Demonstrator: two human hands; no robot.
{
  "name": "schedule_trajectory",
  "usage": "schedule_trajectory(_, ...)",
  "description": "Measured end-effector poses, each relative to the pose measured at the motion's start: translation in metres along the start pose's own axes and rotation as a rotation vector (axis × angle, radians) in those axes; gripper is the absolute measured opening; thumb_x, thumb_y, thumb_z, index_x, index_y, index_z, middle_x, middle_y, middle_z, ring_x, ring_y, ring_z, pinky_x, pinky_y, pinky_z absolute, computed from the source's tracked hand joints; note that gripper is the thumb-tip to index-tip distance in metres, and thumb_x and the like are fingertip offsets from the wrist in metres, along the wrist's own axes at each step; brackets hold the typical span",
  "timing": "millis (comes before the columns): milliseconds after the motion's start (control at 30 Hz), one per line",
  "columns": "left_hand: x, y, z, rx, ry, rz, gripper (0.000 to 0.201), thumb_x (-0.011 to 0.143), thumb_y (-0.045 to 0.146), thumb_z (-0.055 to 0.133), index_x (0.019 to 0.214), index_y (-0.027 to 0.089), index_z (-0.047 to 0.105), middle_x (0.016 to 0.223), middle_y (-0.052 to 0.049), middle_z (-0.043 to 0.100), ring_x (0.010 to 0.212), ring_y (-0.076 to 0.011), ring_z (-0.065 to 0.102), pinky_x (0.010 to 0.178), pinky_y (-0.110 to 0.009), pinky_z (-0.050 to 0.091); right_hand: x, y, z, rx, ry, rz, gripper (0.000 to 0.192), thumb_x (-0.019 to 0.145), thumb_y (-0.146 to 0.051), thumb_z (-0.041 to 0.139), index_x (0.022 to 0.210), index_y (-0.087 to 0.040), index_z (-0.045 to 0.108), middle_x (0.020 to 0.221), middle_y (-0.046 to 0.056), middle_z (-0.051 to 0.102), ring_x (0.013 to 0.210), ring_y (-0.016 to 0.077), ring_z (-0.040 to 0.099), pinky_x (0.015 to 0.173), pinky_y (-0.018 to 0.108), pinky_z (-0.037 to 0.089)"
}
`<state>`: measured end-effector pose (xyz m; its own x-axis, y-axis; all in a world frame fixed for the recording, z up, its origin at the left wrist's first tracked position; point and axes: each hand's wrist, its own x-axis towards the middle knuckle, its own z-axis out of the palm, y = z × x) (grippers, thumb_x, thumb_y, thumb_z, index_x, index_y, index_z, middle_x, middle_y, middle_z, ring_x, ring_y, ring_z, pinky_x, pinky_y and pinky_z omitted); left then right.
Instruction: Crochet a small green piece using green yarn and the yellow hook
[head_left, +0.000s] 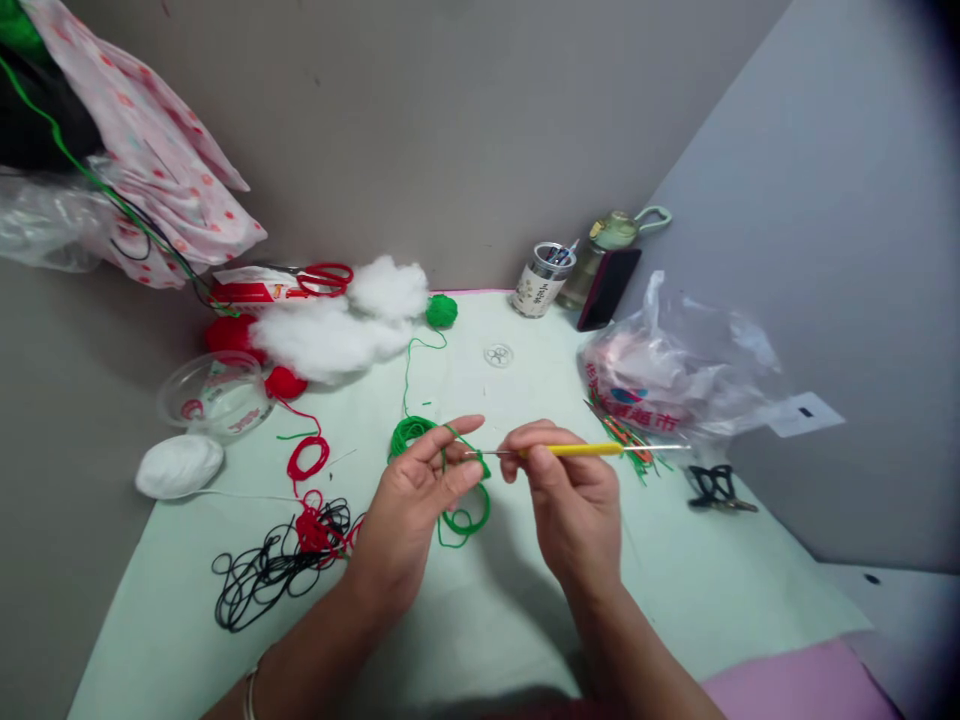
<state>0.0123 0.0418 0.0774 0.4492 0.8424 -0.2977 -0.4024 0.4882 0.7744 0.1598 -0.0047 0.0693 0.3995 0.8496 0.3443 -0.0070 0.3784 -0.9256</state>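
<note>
My right hand is closed around a crochet hook with a yellow handle and metal ends. Its thin tip points left, reaching my left hand. Between my left thumb and fingers is green yarn, pinched as a small piece, with a strand running over the fingers. Behind and below that hand, loose loops of green yarn lie on the table. From there a thin strand leads back to a small green yarn ball. The fingers partly hide where the hook meets the yarn.
Left: black cord, red yarn, a white yarn ball, a clear plastic bowl, white stuffing and red scissors. Right: a pen cup, a bottle, a phone, a plastic bag and a black claw clip.
</note>
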Motion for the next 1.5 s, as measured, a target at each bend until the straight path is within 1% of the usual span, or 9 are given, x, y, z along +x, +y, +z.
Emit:
schedule_trajectory(133, -0.002, -0.005, -0.001, 0.108, -0.049, 0.044, 0.041, 0.084, 0.032, 0.086, 0.124, 0.026, 0.079, 0.093, -0.003, 0.070, 0.092, -0.0188, 0.063, 0.085, -0.030, 0.049, 0.000, 0.003, 0.002, 0.007, -0.052, 0.061, 0.014, 0.100, -0.031, 0.070, 0.097, -0.027, 0.083, 0.090, 0.003, 0.076, 0.078, 0.0163, 0.066, 0.072, 0.031, 0.054)
schedule_trajectory(267, -0.001, -0.006, -0.005, 0.177, -0.055, 0.059, 0.041, 0.088, 0.033, 0.082, 0.128, 0.027, 0.078, 0.102, -0.005, 0.070, 0.100, -0.0219, 0.064, 0.089, -0.033, 0.049, 0.001, 0.004, 0.001, 0.106, -0.002, 0.158, 0.015, 0.098, -0.036, 0.073, 0.094, -0.026, 0.082, 0.086, 0.002, 0.076, 0.072, 0.0152, 0.066, 0.069, 0.030, 0.055)
schedule_trajectory(367, -0.001, -0.006, -0.006, 0.189, -0.046, 0.052, 0.039, 0.087, 0.033, 0.083, 0.126, 0.027, 0.079, 0.100, -0.004, 0.069, 0.099, -0.0208, 0.062, 0.087, -0.032, 0.048, 0.003, 0.004, 0.001, 0.172, 0.028, 0.204, 0.017, 0.095, -0.039, 0.076, 0.090, -0.024, 0.082, 0.086, 0.003, 0.076, 0.069, 0.0144, 0.065, 0.067, 0.030, 0.056)
schedule_trajectory(500, -0.001, -0.006, -0.005, 0.166, -0.044, 0.067, 0.037, 0.089, 0.035, 0.082, 0.126, 0.028, 0.078, 0.094, -0.001, 0.067, 0.092, -0.0180, 0.061, 0.082, -0.029, 0.047, 0.000, 0.005, 0.001, 0.173, -0.012, 0.218, 0.014, 0.096, -0.037, 0.075, 0.093, -0.025, 0.082, 0.087, 0.002, 0.076, 0.073, 0.0141, 0.066, 0.071, 0.029, 0.056)
schedule_trajectory(667, -0.001, -0.005, -0.004, 0.130, -0.070, 0.048, 0.038, 0.087, 0.031, 0.084, 0.125, 0.028, 0.078, 0.094, -0.002, 0.069, 0.094, -0.0193, 0.064, 0.088, -0.032, 0.049, 0.000, 0.004, 0.003, 0.193, 0.020, 0.228, 0.017, 0.094, -0.039, 0.077, 0.090, -0.024, 0.081, 0.086, 0.003, 0.076, 0.070, 0.0141, 0.065, 0.067, 0.029, 0.055)
schedule_trajectory(867, -0.002, -0.004, -0.004, 0.160, 0.005, 0.082, 0.037, 0.082, 0.029, 0.087, 0.119, 0.029, 0.082, 0.093, -0.002, 0.066, 0.087, -0.0171, 0.059, 0.077, -0.028, 0.049, 0.004, 0.000, 0.005, 0.233, 0.045, 0.246, 0.019, 0.091, -0.040, 0.079, 0.085, -0.022, 0.078, 0.082, 0.003, 0.074, 0.066, 0.0136, 0.063, 0.064, 0.028, 0.056)
schedule_trajectory(1167, -0.004, -0.002, -0.006, 0.218, -0.014, 0.109, 0.036, 0.085, 0.028, 0.083, 0.121, 0.029, 0.081, 0.095, -0.002, 0.065, 0.087, -0.0167, 0.058, 0.075, -0.028, 0.049, 0.002, -0.002, -0.001, 0.198, -0.034, 0.151, 0.019, 0.101, -0.035, 0.067, 0.089, -0.023, 0.076, 0.083, 0.003, 0.073, 0.068, 0.0147, 0.065, 0.065, 0.029, 0.054)
schedule_trajectory(1300, -0.004, -0.002, -0.005, 0.276, -0.002, 0.155, 0.035, 0.085, 0.026, 0.082, 0.120, 0.030, 0.081, 0.099, -0.003, 0.068, 0.086, -0.0165, 0.057, 0.075, -0.028, 0.050, -0.002, -0.004, -0.003, 0.087, -0.049, 0.049, 0.019, 0.105, -0.031, 0.061, 0.096, -0.024, 0.077, 0.090, 0.004, 0.074, 0.077, 0.0169, 0.066, 0.069, 0.032, 0.054)
schedule_trajectory(1500, -0.007, 0.000, -0.005, 0.411, 0.037, 0.228, 0.030, 0.086, 0.021, 0.078, 0.114, 0.029, 0.081, 0.103, -0.002, 0.072, 0.091, -0.0170, 0.061, 0.084, -0.030, 0.051, -0.008, -0.010, -0.003, -0.131, -0.105, -0.159, 0.023, 0.106, -0.018, 0.054, 0.104, -0.025, 0.075, 0.092, 0.004, 0.075, 0.082, 0.0181, 0.068, 0.071, 0.033, 0.056)
